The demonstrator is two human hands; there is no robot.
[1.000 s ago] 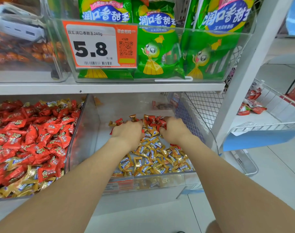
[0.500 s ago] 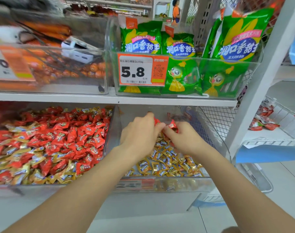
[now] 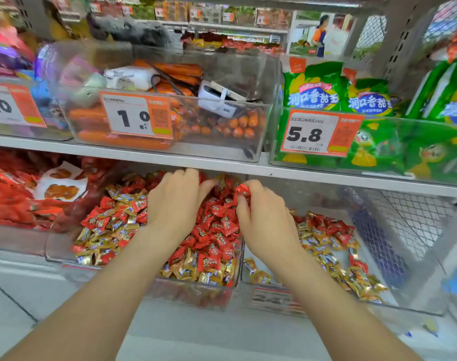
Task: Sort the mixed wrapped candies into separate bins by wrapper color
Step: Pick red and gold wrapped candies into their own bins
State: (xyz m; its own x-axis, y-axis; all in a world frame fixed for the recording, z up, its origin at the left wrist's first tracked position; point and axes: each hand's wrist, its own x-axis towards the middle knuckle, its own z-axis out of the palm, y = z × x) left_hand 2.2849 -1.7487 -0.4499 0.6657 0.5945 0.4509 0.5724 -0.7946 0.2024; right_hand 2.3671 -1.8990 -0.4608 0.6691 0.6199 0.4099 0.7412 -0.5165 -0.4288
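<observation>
Two clear bins sit side by side on the lower shelf. The left bin (image 3: 196, 295) holds mostly red candies (image 3: 214, 225) with gold ones at its front and left. The right bin (image 3: 274, 299) holds mostly gold candies (image 3: 323, 254) with a few red ones mixed in. My left hand (image 3: 175, 204) hovers over the back of the left bin, fingers curled down around red candies that are mostly hidden. My right hand (image 3: 261, 220) is above the wall between the bins and pinches a red candy (image 3: 243, 190) at its fingertips.
The shelf board (image 3: 300, 173) runs just above my hands. On it stand a clear bin of orange sausages (image 3: 133, 142) and a bin of green snack bags (image 3: 373, 149). Wire mesh (image 3: 414, 220) closes the right side. Red packets (image 3: 11, 199) fill the far left bin.
Both hands lifted out of the right gold-candy bin and moved left over the red-candy bin, carrying red candies. The view swung left and up.
</observation>
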